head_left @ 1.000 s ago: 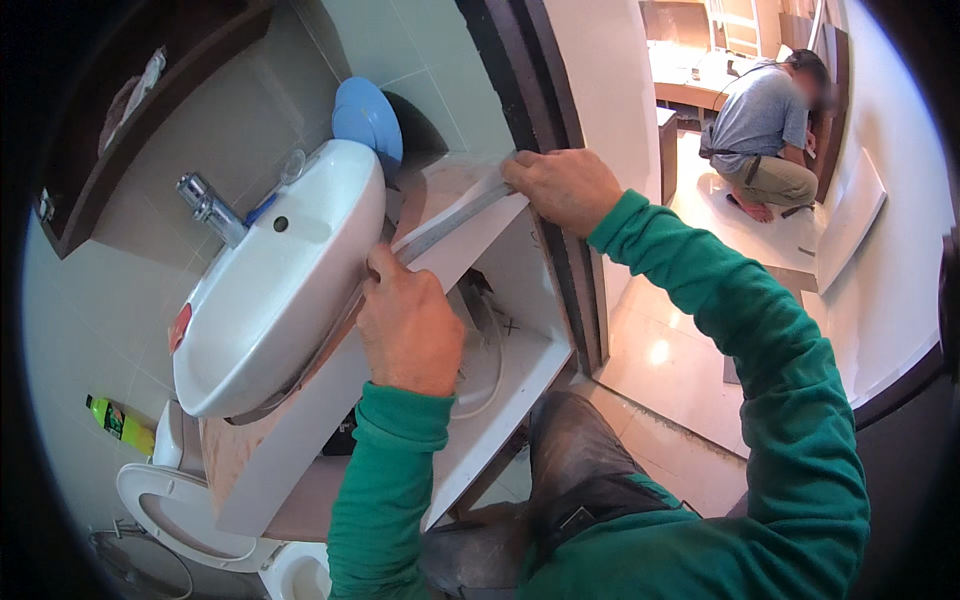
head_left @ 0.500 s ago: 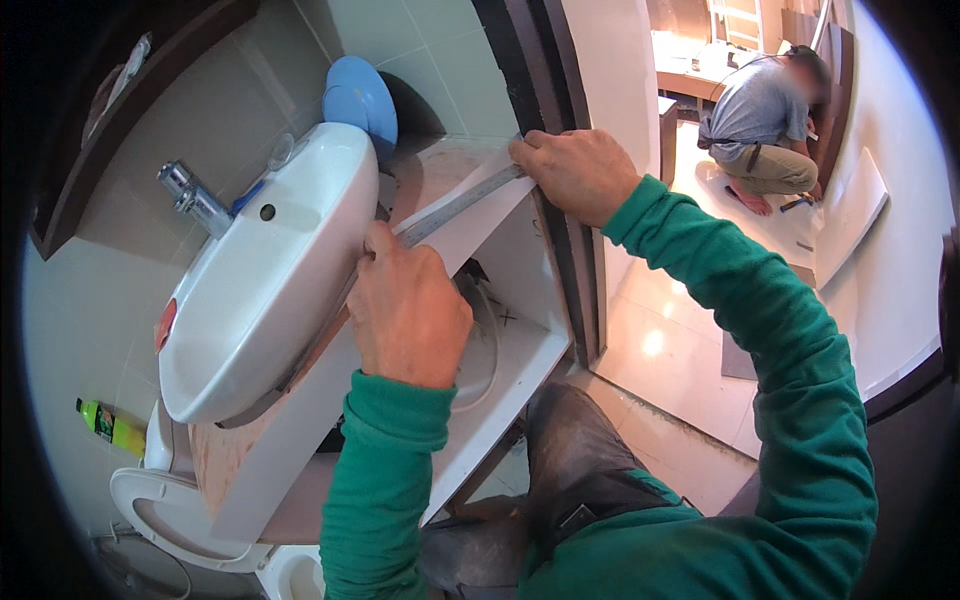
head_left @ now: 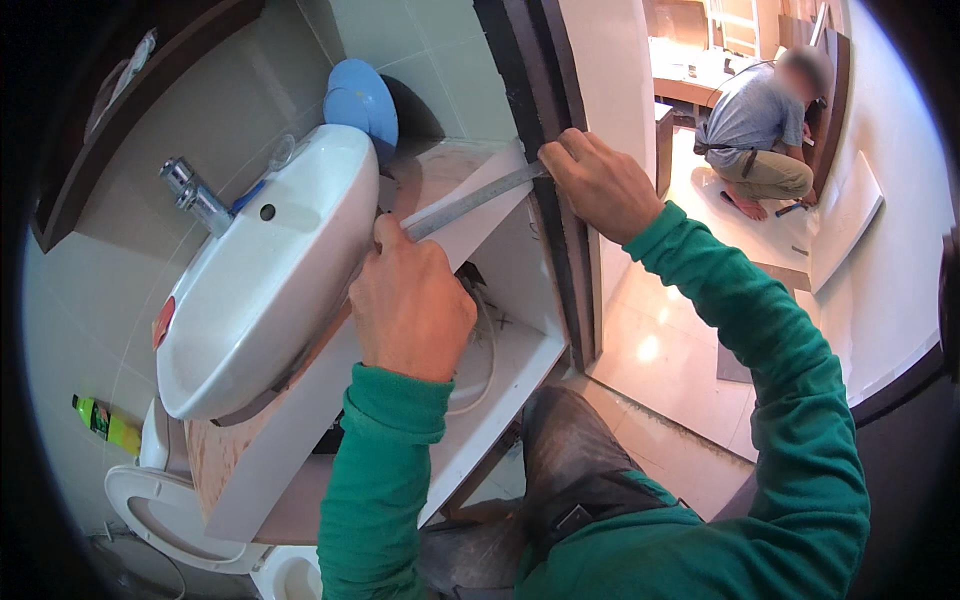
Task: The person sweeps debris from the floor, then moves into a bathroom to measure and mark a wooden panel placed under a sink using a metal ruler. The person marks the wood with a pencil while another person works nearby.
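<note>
Steel ruler (head_left: 470,203) stretched between both hands, left hand (head_left: 412,305) and right hand (head_left: 600,185) each gripping an end, arms extended.

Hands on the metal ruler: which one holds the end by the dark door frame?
The right hand pinches the metal ruler at the door frame; the left hand grips its other end beside the white basin.

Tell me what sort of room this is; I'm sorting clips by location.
Most likely a bathroom under fit-out: a white washbasin with a chrome tap sits on an open vanity cabinet, and a toilet stands beside it against tiled walls. Both hands hold a metal ruler across the cabinet.
</note>
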`<move>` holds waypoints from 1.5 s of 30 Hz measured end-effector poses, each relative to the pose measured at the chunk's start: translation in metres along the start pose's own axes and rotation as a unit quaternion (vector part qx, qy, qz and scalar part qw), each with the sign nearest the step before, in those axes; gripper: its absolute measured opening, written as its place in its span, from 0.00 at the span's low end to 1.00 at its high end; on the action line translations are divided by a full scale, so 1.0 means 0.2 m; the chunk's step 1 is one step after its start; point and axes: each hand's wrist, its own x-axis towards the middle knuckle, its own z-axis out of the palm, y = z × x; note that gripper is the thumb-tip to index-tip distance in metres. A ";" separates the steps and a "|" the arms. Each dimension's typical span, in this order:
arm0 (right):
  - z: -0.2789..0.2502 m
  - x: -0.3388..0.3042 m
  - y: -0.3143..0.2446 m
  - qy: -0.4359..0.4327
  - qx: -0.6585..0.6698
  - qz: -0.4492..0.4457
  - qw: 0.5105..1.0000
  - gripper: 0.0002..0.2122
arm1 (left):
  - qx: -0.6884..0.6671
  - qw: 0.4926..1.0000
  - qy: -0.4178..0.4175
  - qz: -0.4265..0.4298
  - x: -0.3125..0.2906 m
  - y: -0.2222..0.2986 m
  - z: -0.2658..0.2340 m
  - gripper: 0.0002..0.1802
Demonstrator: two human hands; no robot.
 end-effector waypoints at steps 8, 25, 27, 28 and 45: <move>-0.02 0.01 0.00 -0.036 0.015 0.072 0.997 0.05 | 0.006 1.000 -0.022 0.008 0.04 0.01 0.02 0.14; 0.05 0.00 0.02 -0.020 -0.029 0.032 0.999 0.05 | -0.003 1.000 -0.010 0.010 0.08 0.04 -0.01 0.07; 0.08 0.02 0.03 -0.029 -0.031 0.031 0.999 0.05 | -0.014 1.000 -0.006 0.010 0.09 0.02 0.00 0.08; 0.07 0.03 0.04 -0.031 -0.036 0.030 0.998 0.05 | -0.023 1.000 0.009 0.017 0.09 0.00 0.02 0.09; 0.04 0.01 0.08 -0.047 -0.040 0.051 0.997 0.05 | -0.056 0.998 -0.006 0.010 0.11 0.05 0.02 0.13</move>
